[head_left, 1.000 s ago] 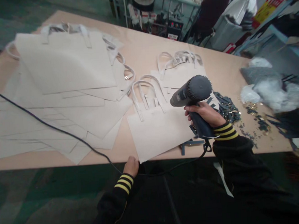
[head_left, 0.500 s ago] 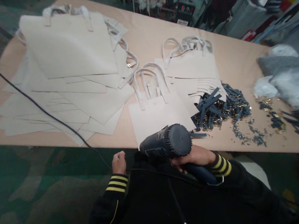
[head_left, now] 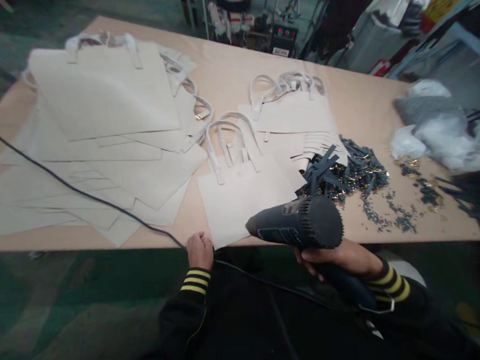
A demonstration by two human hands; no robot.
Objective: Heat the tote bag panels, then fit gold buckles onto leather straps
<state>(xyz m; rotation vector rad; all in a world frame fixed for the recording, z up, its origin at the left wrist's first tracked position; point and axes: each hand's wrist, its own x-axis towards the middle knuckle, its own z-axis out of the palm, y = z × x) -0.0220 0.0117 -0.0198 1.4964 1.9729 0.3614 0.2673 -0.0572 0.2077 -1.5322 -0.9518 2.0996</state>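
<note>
My right hand point(head_left: 328, 259) grips the handle of a dark heat gun point(head_left: 296, 222), whose nozzle points left over the lower part of a beige handbag panel point(head_left: 245, 196) with two wrapped handles. At the table's front edge, beside the panel's lower left corner, my left hand point(head_left: 200, 251) is closed round the heat gun's black cord point(head_left: 101, 200). The cord enters the fist from the left and comes out across my lap. The fingers' undersides are hidden.
Stacked beige bag panels point(head_left: 111, 96) cover the table's left side. More handled panels point(head_left: 295, 113) lie behind the heat gun. Dark strips with gold metal pieces point(head_left: 346, 167) form a pile at right. Plastic-wrapped bundles point(head_left: 437, 128) sit at the far right.
The heat gun and my right hand have moved right. My left hand has risen to the table edge, the cord moving with it. The view has shifted slightly.
</note>
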